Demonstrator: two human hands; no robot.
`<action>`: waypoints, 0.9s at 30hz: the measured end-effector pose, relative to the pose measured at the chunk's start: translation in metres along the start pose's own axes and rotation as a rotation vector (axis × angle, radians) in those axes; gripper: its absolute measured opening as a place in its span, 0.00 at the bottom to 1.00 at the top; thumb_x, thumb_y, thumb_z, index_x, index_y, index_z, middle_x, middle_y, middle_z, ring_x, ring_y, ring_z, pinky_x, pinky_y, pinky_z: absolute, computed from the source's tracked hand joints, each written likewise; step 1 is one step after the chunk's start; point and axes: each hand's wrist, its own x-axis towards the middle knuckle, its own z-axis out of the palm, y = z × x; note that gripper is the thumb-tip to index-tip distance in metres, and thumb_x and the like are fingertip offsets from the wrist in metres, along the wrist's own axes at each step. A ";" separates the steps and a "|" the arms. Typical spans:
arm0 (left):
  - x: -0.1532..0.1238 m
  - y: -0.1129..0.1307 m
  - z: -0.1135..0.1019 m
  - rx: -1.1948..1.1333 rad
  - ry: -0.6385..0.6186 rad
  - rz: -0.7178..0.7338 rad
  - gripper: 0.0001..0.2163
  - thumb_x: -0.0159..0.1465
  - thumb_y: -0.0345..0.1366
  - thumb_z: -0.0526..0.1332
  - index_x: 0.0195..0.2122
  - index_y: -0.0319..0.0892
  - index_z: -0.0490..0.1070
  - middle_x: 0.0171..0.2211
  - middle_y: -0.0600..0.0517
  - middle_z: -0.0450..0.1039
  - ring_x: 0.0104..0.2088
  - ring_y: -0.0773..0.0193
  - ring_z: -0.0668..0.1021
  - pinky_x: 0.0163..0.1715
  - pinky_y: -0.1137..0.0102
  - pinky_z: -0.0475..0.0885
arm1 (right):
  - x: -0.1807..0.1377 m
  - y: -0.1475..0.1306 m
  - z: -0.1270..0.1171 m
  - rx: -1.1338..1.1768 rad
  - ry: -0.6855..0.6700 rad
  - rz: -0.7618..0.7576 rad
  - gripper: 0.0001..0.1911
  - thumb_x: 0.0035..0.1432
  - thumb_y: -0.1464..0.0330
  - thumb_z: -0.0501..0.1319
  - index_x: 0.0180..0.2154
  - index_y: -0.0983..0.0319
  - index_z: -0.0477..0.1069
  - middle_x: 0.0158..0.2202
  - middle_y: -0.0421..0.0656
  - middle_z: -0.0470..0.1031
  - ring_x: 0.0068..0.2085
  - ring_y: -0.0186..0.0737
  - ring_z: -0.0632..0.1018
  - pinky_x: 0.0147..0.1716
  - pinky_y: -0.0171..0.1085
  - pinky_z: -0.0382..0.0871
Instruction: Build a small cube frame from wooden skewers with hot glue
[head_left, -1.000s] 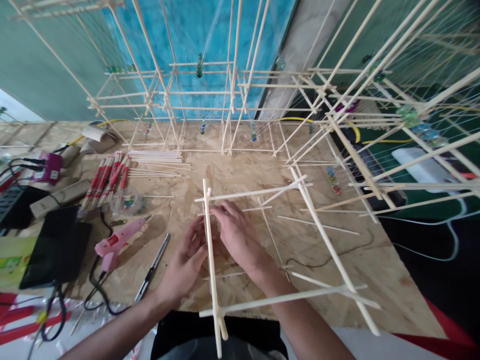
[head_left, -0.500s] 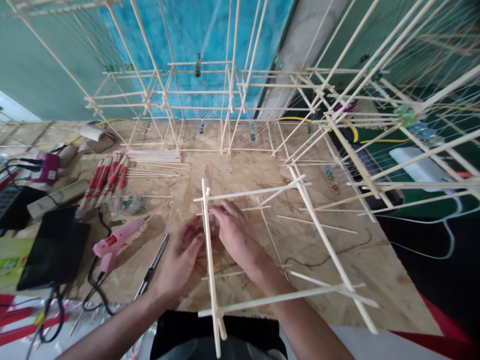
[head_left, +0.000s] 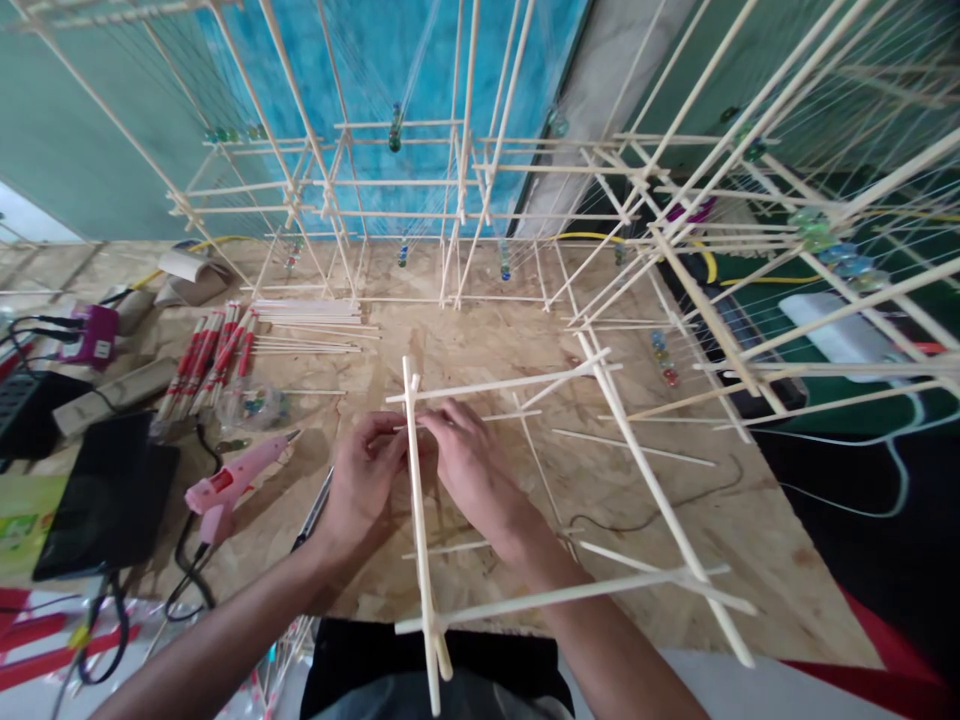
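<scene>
Head view: your left hand [head_left: 367, 480] and right hand [head_left: 469, 465] both pinch a thin skewer [head_left: 517, 414] against the frame's [head_left: 525, 381] long stick [head_left: 418, 520] between them, apparently steadying that joint. A glue gun [head_left: 240, 472] lies left of your left hand.

I see pale, matt wooden sticks [head_left: 424, 560], a rough chipboard bench [head_left: 480, 330], a smooth pink plastic glue gun [head_left: 232, 478], and glossy glass marbles [head_left: 664, 360].

head camera looks forward and down, close over the board [head_left: 480, 340] and stick frame [head_left: 525, 480].
</scene>
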 end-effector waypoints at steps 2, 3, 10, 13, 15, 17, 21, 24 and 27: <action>0.001 0.000 -0.001 0.004 0.029 -0.010 0.14 0.59 0.43 0.73 0.38 0.39 0.76 0.32 0.49 0.81 0.32 0.59 0.83 0.34 0.69 0.77 | 0.000 0.000 -0.001 0.010 -0.004 0.006 0.24 0.66 0.82 0.53 0.54 0.55 0.77 0.47 0.46 0.76 0.48 0.43 0.77 0.45 0.39 0.73; 0.002 0.000 -0.001 0.001 0.038 -0.014 0.14 0.59 0.43 0.73 0.38 0.39 0.76 0.32 0.49 0.81 0.31 0.60 0.83 0.33 0.69 0.77 | 0.000 0.000 -0.001 0.012 -0.005 0.007 0.24 0.66 0.82 0.53 0.54 0.55 0.77 0.47 0.46 0.76 0.48 0.43 0.77 0.45 0.39 0.73; 0.002 0.001 0.000 -0.094 0.019 -0.048 0.12 0.59 0.40 0.74 0.35 0.39 0.76 0.31 0.50 0.82 0.30 0.63 0.83 0.34 0.70 0.76 | 0.000 0.000 -0.001 0.006 -0.008 0.003 0.25 0.65 0.83 0.53 0.54 0.57 0.77 0.47 0.46 0.76 0.49 0.44 0.77 0.45 0.39 0.73; 0.002 0.001 -0.001 -0.109 0.002 -0.053 0.14 0.58 0.40 0.75 0.38 0.39 0.76 0.33 0.49 0.82 0.33 0.62 0.83 0.37 0.69 0.77 | 0.001 0.000 -0.001 0.015 -0.010 -0.002 0.26 0.65 0.83 0.53 0.55 0.57 0.77 0.48 0.46 0.76 0.49 0.44 0.77 0.47 0.39 0.73; 0.002 0.001 -0.002 -0.145 -0.012 -0.074 0.15 0.58 0.42 0.74 0.40 0.40 0.75 0.35 0.49 0.82 0.34 0.61 0.84 0.39 0.67 0.78 | 0.001 -0.001 -0.001 0.015 -0.017 -0.001 0.26 0.65 0.84 0.52 0.55 0.56 0.77 0.48 0.46 0.76 0.49 0.44 0.77 0.48 0.39 0.73; 0.002 0.001 -0.002 -0.192 -0.029 -0.104 0.15 0.59 0.44 0.74 0.39 0.40 0.74 0.34 0.49 0.82 0.33 0.60 0.83 0.39 0.65 0.79 | 0.001 0.000 -0.001 0.007 -0.017 0.000 0.26 0.65 0.84 0.53 0.55 0.56 0.77 0.48 0.46 0.76 0.49 0.44 0.77 0.47 0.39 0.73; 0.003 0.002 0.001 -0.227 -0.039 -0.120 0.14 0.58 0.42 0.74 0.36 0.40 0.74 0.31 0.51 0.80 0.31 0.63 0.82 0.37 0.68 0.79 | 0.001 0.000 -0.002 -0.011 -0.018 -0.002 0.25 0.66 0.83 0.54 0.55 0.56 0.76 0.47 0.46 0.77 0.49 0.44 0.77 0.46 0.39 0.73; 0.003 0.005 0.003 -0.262 -0.022 -0.141 0.13 0.57 0.40 0.74 0.37 0.41 0.74 0.31 0.52 0.80 0.31 0.65 0.82 0.35 0.70 0.78 | 0.000 0.000 -0.002 -0.010 -0.024 -0.006 0.25 0.66 0.82 0.53 0.56 0.56 0.77 0.48 0.46 0.77 0.49 0.44 0.77 0.47 0.39 0.72; 0.003 0.010 0.003 -0.286 -0.001 -0.187 0.13 0.56 0.40 0.75 0.36 0.41 0.74 0.33 0.52 0.81 0.32 0.65 0.82 0.36 0.70 0.79 | 0.000 -0.001 -0.002 -0.002 -0.023 -0.003 0.25 0.66 0.82 0.53 0.56 0.56 0.76 0.48 0.46 0.76 0.49 0.44 0.76 0.46 0.39 0.72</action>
